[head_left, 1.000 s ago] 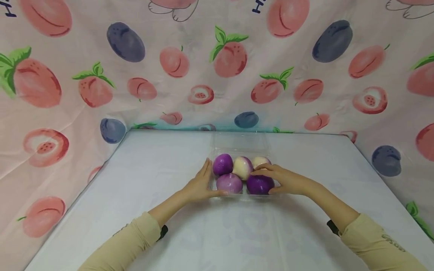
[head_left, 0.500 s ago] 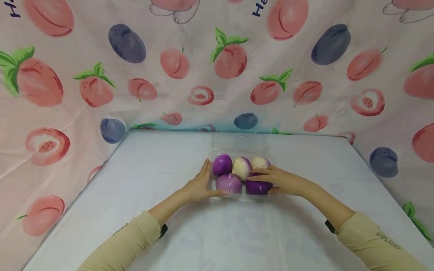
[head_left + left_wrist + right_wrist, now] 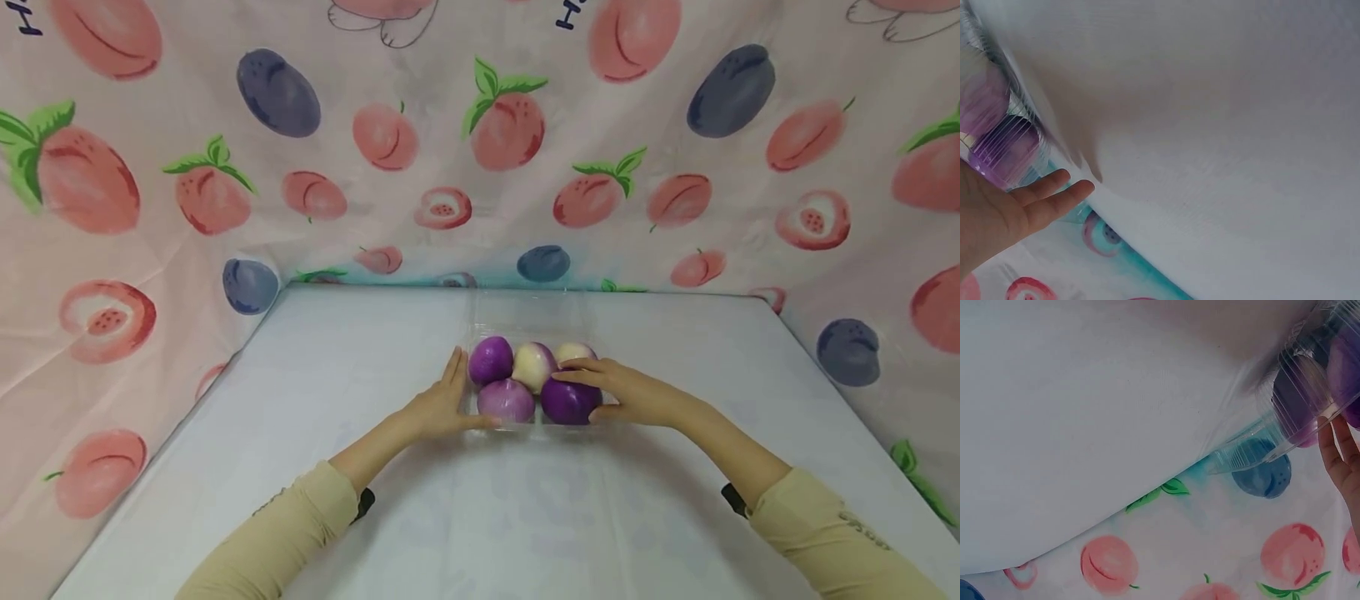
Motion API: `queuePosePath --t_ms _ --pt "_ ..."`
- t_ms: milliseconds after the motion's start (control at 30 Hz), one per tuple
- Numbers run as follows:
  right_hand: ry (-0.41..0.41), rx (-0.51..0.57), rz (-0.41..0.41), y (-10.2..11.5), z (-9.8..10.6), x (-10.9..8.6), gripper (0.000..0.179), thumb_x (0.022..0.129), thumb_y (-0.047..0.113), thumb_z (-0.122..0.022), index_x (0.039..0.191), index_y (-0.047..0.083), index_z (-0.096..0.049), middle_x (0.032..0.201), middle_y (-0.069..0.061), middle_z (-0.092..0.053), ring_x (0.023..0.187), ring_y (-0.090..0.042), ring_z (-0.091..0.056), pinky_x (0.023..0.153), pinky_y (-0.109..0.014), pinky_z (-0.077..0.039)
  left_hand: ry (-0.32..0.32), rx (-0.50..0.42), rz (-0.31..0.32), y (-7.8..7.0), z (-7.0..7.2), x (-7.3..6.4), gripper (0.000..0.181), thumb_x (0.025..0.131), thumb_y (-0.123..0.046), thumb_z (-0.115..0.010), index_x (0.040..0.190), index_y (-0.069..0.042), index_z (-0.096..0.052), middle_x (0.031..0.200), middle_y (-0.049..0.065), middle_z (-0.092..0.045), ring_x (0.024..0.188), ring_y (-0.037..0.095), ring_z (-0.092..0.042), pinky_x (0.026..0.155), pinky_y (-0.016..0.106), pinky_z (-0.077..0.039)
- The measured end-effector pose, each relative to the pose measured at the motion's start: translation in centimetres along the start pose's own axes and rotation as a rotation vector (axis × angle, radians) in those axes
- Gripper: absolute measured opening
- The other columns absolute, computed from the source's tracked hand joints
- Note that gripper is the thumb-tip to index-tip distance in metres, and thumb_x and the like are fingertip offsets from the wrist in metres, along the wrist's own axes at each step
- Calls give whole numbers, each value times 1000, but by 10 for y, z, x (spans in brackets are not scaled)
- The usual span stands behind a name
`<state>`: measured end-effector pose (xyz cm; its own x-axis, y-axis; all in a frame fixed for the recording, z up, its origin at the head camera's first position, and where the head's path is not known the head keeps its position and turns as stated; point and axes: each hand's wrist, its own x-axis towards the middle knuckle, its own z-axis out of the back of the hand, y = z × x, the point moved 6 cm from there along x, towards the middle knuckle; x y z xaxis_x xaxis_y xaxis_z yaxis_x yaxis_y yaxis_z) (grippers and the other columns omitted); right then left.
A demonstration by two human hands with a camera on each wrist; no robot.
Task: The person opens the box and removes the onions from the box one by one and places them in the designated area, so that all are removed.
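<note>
A clear plastic box (image 3: 538,428) holds several peeled onions. In the head view, my left hand (image 3: 435,410) rests along the box's left side, its fingers straight and the thumb at the front edge. My right hand (image 3: 641,398) grips a dark purple onion (image 3: 567,404) at the front right, with fingers over its top and the thumb on its right side. A lighter purple onion (image 3: 506,402) lies at the front left. Behind them sit a bright purple onion (image 3: 490,361), a white-and-purple onion (image 3: 533,367) and a pale onion (image 3: 574,351), partly hidden by my right fingers.
The transparent lid (image 3: 528,310) is folded back toward the far table edge. A white sheet covers the table (image 3: 360,517). Behind it hangs a fruit-print curtain (image 3: 450,142), which also runs down both sides.
The right fingers spread farther over the dark purple onion, then drew back a little, so more of it shows. My left hand and the box keep their places.
</note>
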<state>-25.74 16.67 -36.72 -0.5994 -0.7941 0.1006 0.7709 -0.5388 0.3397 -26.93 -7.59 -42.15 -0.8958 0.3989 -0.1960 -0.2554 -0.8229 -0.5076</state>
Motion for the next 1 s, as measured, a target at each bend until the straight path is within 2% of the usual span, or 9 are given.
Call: queuePosePath --t_ms 167,267,433,533,700,867,1000 --pt "11 71 -85 -4 1 1 66 82 18 -73 141 14 -43 144 -17 -43 131 -40 -39 99 -55 -42 2 -16 -11 2 2 0 123 73 -70 -62 150 -3 8 158 13 16 135 43 -34 88 50 -51" --pt "-24 80 -80 -5 0 0 66 82 19 -73 141 12 -43 145 -16 -42 134 -39 -36 102 -55 -40 2 -23 -15 3 2 -1 123 74 -70 -63 150 -3 7 158 13 16 135 43 -34 89 50 -50" --pt "-92 35 -84 -5 5 -5 67 81 23 -74 139 9 -44 141 -17 -44 131 -41 -39 98 -56 -43 1 -32 -16 2 0 1 123 73 -71 -62 150 -4 7 158 12 15 136 45 -30 95 56 -45" --pt "-133 32 -91 -6 9 -8 66 81 23 -74 138 8 -45 138 -17 -45 126 -41 -44 93 -55 -47 0 -31 -10 1 0 2 123 73 -70 -63 150 -4 7 158 12 15 137 45 -30 95 56 -45" --pt "-224 65 -89 -9 17 -13 63 81 19 -74 138 11 -46 136 -15 -45 122 -36 -49 88 -48 -52 -9 -18 -11 -2 2 2 123 74 -70 -62 150 -4 8 158 13 15 136 45 -29 96 58 -43" --pt "-290 123 -99 -15 24 -19 59 81 17 -73 135 12 -50 137 -17 -45 120 -34 -50 82 -36 -55 -20 -7 -5 -2 2 1 122 73 -69 -63 151 -3 5 159 13 13 136 46 -30 93 58 -45" --pt "-336 175 -139 -21 28 -22 59 82 13 -73 136 9 -49 138 -17 -44 121 -33 -48 85 -26 -54 -26 -13 -4 -1 1 1 123 73 -70 -63 151 -3 5 159 13 12 136 47 -30 92 58 -46"
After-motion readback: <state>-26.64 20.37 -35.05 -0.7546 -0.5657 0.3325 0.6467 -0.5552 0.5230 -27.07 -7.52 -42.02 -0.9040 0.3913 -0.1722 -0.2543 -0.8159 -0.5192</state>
